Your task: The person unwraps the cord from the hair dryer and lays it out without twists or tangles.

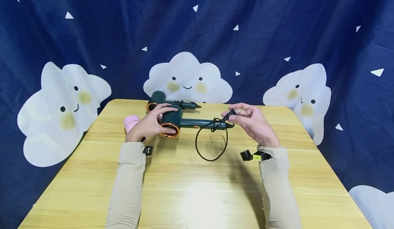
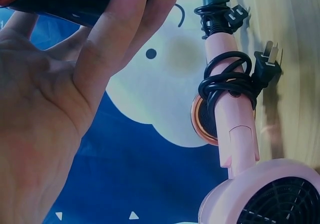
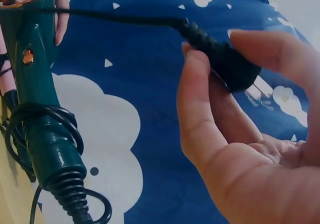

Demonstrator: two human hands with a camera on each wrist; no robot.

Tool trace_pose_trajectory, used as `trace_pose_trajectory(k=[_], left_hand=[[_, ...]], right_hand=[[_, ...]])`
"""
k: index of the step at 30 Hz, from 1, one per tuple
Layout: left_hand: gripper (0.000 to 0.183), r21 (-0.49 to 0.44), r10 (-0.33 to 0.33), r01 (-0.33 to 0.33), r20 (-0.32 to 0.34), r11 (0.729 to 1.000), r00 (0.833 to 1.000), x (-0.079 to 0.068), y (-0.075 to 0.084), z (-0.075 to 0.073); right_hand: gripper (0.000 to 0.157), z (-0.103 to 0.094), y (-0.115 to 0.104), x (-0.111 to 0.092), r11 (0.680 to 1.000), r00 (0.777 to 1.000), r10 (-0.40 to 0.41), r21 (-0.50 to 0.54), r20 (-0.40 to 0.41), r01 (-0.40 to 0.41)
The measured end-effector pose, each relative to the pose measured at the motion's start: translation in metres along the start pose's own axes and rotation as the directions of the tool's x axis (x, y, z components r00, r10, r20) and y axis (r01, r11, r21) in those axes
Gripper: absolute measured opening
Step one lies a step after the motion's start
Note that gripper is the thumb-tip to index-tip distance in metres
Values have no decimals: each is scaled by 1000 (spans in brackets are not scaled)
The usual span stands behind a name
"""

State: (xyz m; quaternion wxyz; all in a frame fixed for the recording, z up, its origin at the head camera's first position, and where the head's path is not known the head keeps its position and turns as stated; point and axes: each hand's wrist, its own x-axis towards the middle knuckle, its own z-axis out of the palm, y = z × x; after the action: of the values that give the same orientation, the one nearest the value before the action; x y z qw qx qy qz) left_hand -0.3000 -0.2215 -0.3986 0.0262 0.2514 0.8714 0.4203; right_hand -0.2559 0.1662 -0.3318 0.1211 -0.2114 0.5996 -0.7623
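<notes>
My left hand (image 1: pixel 150 121) grips the head of a dark green hair dryer (image 1: pixel 170 117) with a copper-coloured rim, thumb and fingers spread round it. The dryer's handle points right, with part of its black cord (image 3: pixel 47 111) wound round the lower end. In my right hand (image 1: pixel 253 123), the thumb and fingers pinch the cord's black plug (image 3: pixel 235 66), its metal prongs facing away from the dryer. A loose loop of cord (image 1: pixel 197 148) hangs below the handle.
Behind lies a second dark green hair dryer (image 1: pixel 158 97), its cord wrapped on the handle. A pink hair dryer (image 2: pixel 232 129) with a wrapped black cord lies by my left hand. The wooden table (image 1: pixel 172 201) reaches back to a blue curtain (image 1: pixel 197 27) with cloud prints.
</notes>
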Motion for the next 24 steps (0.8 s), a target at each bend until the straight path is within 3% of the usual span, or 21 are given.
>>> trace_pose_trajectory(k=[7, 14, 18, 24], left_hand=[[82, -22, -7, 7, -2, 1000, 1000, -1, -2, -1], [82, -33, -6, 6, -9, 999, 1000, -1, -3, -2], [82, -30, 1, -1, -18, 1000, 1000, -2, -4, -3], [81, -39, -4, 3, -20, 999, 1000, -2, -2, -6]], right_hand=[[28, -11, 4, -2, 995, 994, 31, -101, 107, -20], [31, -23, 4, -5, 946, 987, 88, -320, 131, -42], [34, -28, 4, -8, 923, 979, 151, -374, 134, -91], [22, -37, 5, -8, 918, 967, 175, -385, 184, -93]])
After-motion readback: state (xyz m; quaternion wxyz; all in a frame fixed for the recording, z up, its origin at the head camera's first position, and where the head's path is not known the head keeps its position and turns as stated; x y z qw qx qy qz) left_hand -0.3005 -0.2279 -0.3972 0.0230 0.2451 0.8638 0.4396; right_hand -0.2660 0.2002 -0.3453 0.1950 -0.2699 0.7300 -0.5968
